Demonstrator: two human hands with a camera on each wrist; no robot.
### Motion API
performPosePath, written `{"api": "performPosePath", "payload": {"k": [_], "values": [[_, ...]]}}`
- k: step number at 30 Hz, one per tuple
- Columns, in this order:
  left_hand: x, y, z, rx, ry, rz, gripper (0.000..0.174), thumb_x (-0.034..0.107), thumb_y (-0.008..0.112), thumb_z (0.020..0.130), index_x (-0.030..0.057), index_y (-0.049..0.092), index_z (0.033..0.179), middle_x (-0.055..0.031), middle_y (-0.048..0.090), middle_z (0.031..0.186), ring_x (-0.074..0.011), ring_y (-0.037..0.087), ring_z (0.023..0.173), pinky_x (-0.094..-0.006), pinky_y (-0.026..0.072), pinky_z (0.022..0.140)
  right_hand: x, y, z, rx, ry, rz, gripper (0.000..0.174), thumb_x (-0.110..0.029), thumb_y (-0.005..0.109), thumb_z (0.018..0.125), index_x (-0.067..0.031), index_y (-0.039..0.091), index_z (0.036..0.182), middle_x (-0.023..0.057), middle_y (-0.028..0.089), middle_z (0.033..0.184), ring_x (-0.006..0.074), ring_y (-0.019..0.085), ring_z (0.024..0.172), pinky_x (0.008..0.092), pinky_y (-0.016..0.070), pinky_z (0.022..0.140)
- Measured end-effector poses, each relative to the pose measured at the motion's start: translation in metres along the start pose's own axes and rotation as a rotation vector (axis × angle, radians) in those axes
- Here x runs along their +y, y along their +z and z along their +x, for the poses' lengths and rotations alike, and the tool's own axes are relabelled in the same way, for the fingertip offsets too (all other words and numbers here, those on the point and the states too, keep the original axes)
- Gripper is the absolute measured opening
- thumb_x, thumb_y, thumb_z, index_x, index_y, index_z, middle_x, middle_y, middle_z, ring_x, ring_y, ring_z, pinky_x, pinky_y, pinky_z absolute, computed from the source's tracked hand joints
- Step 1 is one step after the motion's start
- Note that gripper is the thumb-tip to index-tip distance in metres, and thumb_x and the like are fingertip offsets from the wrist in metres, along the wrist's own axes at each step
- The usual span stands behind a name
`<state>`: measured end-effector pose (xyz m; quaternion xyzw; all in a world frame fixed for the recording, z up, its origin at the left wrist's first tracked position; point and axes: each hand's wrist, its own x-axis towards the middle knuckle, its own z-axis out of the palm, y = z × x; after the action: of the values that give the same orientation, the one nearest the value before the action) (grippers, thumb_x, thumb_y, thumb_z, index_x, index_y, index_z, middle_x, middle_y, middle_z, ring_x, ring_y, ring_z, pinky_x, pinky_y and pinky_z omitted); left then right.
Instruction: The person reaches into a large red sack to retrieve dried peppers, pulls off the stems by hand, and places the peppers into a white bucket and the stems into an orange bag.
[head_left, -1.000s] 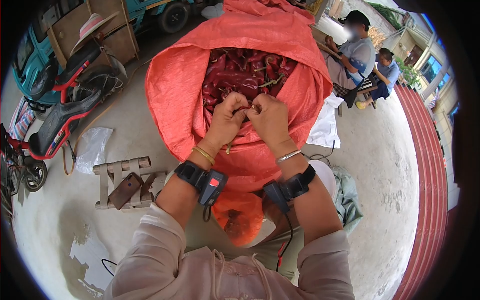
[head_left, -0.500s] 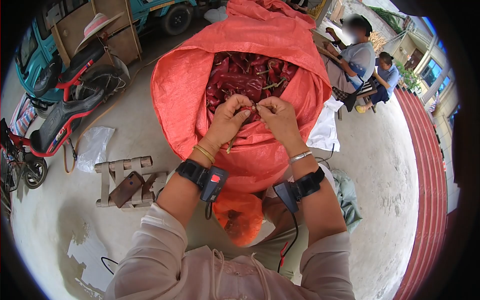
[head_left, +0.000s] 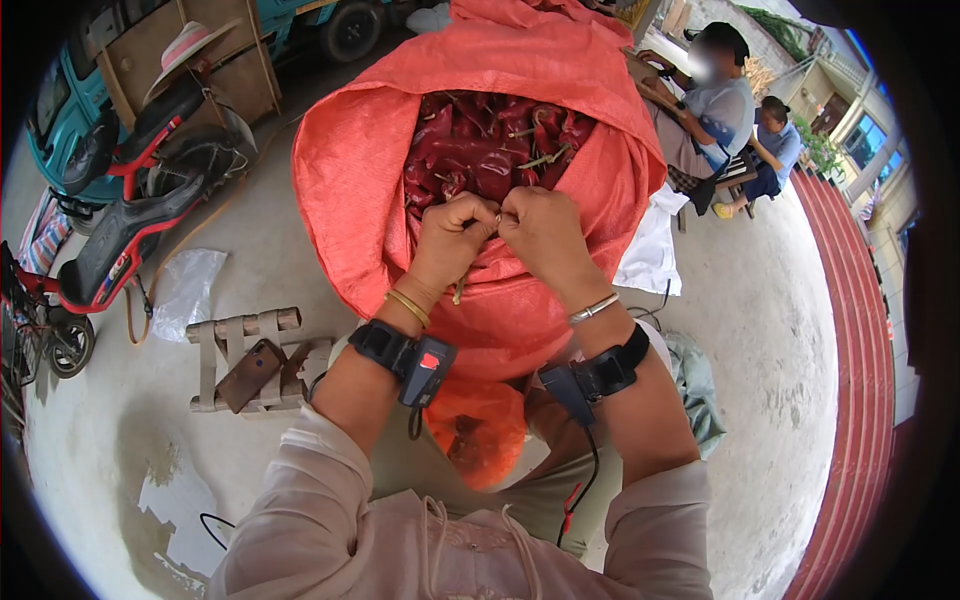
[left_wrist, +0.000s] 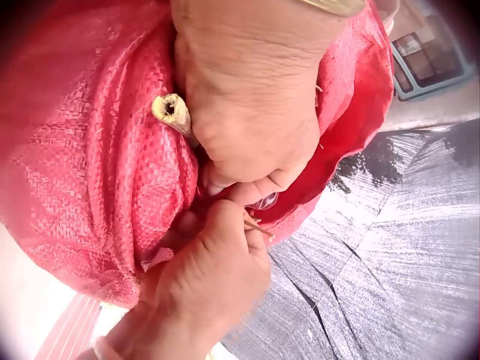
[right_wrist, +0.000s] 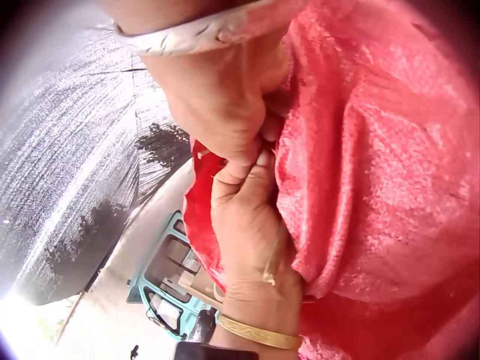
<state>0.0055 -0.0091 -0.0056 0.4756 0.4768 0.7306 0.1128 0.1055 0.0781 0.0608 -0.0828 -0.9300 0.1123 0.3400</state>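
Note:
Both hands meet fingertip to fingertip over the near lip of a red woven sack (head_left: 350, 180), which is full of dark red peppers (head_left: 450, 150). My left hand (head_left: 448, 238) and right hand (head_left: 545, 238) pinch a red pepper (head_left: 493, 177) between them; its shiny body shows just beyond the fingertips. Fingers hide most of its near end. In the left wrist view a thin stalk (left_wrist: 259, 228) sticks out by the right hand's fingers. Below the left hand, a thick cut pepper stem (left_wrist: 172, 112) lies against the sack's folds.
An orange plastic bag (head_left: 475, 440) sits between the knees. To the left, a phone (head_left: 250, 375) lies on a small folding stool (head_left: 215, 365), with a red scooter (head_left: 130, 220) behind. Two people (head_left: 715, 110) sit at the back right near red steps (head_left: 845, 330).
The right hand drew slightly apart from the left, then came back against it. A shiny pepper end now shows beyond the fingertips. The left hand has barely moved.

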Motion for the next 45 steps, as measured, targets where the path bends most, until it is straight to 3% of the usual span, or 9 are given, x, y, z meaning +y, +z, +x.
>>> {"api": "performPosePath", "payload": {"k": [4, 13, 19, 26, 30, 31, 34, 43, 45], "values": [[0.003, 0.004, 0.001, 0.04, -0.051, -0.06, 0.008, -0.008, 0.056, 0.077, -0.0003, 0.058, 0.074, -0.0043, 0.061, 0.084, -0.0079, 0.055, 0.076, -0.021, 0.0458, 0.069, 0.001, 0.009, -0.004, 0.107, 0.152, 0.211, 0.007, -0.006, 0.061, 0.065, -0.0006, 0.057, 0.065, 0.0144, 0.057, 0.062, 0.0261, 0.057, 0.057, 0.0343, 0.0454, 0.052], [0.004, -0.001, 0.0, 0.051, -0.122, -0.297, 0.009, -0.008, 0.056, 0.077, 0.0012, 0.056, 0.076, -0.0038, 0.06, 0.086, -0.0064, 0.054, 0.076, -0.0195, 0.0455, 0.068, 0.007, -0.004, -0.005, -0.093, 0.651, 0.918, 0.007, -0.007, 0.057, 0.077, -0.0002, 0.058, 0.078, 0.0005, 0.053, 0.059, 0.0059, 0.047, 0.05, 0.0208, 0.0396, 0.044], [0.002, -0.003, 0.0, 0.05, -0.078, -0.247, 0.01, -0.008, 0.056, 0.076, 0.0016, 0.056, 0.076, -0.0045, 0.06, 0.088, -0.008, 0.055, 0.079, -0.02, 0.0453, 0.071, -0.011, -0.027, -0.02, -0.124, 0.595, 1.021, 0.005, -0.006, 0.056, 0.079, -0.0011, 0.057, 0.081, -0.0015, 0.052, 0.063, 0.0045, 0.048, 0.053, 0.0177, 0.0382, 0.046], [-0.004, -0.004, 0.003, 0.052, -0.039, -0.228, 0.009, -0.006, 0.06, 0.074, 0.0014, 0.058, 0.079, -0.0071, 0.061, 0.09, -0.0099, 0.057, 0.081, -0.0217, 0.0457, 0.076, -0.028, -0.027, -0.107, -0.523, 0.324, 0.698, 0.002, 0.0, 0.055, 0.075, -0.001, 0.056, 0.074, -0.0023, 0.05, 0.061, 0.0027, 0.047, 0.056, 0.019, 0.039, 0.049], [-0.006, -0.005, 0.005, 0.024, -0.003, -0.266, 0.011, -0.006, 0.059, 0.076, 0.0018, 0.057, 0.082, -0.0065, 0.061, 0.091, -0.0107, 0.057, 0.083, -0.0217, 0.0463, 0.077, -0.014, 0.019, -0.184, -0.714, 0.047, 0.289, 0.01, -0.012, 0.062, 0.069, -0.0021, 0.06, 0.071, 0.0097, 0.057, 0.062, 0.0215, 0.058, 0.06, 0.0318, 0.0454, 0.058], [-0.01, -0.008, 0.007, 0.021, -0.01, -0.281, 0.012, -0.008, 0.058, 0.076, 0.0019, 0.057, 0.082, -0.0072, 0.061, 0.092, -0.0116, 0.058, 0.085, -0.0225, 0.0459, 0.079, -0.017, 0.025, -0.194, -0.954, 0.11, 0.203, 0.014, -0.019, 0.057, 0.071, -0.0062, 0.063, 0.072, 0.0135, 0.06, 0.069, 0.0309, 0.059, 0.069, 0.04, 0.0462, 0.063], [-0.015, -0.012, 0.006, 0.017, -0.028, -0.309, 0.014, -0.01, 0.057, 0.076, 0.0021, 0.057, 0.083, -0.0085, 0.061, 0.094, -0.0135, 0.058, 0.087, -0.0241, 0.0453, 0.083, -0.025, 0.041, -0.218, -1.144, 0.125, 0.124, 0.014, -0.019, 0.058, 0.07, -0.0064, 0.064, 0.072, 0.012, 0.061, 0.07, 0.0299, 0.059, 0.069, 0.0397, 0.0467, 0.065], [-0.004, -0.007, 0.004, 0.005, -0.061, -0.369, 0.015, -0.01, 0.057, 0.075, 0.0025, 0.055, 0.083, -0.0058, 0.059, 0.093, -0.0112, 0.056, 0.087, -0.0224, 0.0445, 0.08, -0.012, 0.033, -0.193, -1.016, 0.128, -0.03, 0.016, -0.02, 0.059, 0.074, -0.0063, 0.063, 0.081, 0.0123, 0.059, 0.073, 0.0307, 0.059, 0.073, 0.0393, 0.0469, 0.065], [-0.003, -0.008, 0.003, 0.005, -0.074, -0.383, 0.02, -0.012, 0.054, 0.074, 0.0031, 0.053, 0.088, -0.0064, 0.06, 0.093, -0.0123, 0.056, 0.088, -0.0231, 0.0441, 0.081, -0.014, 0.017, -0.171, -0.751, 0.077, 0.186, 0.015, -0.017, 0.059, 0.074, -0.0039, 0.062, 0.082, 0.013, 0.059, 0.074, 0.031, 0.059, 0.073, 0.0386, 0.0465, 0.064]]}}
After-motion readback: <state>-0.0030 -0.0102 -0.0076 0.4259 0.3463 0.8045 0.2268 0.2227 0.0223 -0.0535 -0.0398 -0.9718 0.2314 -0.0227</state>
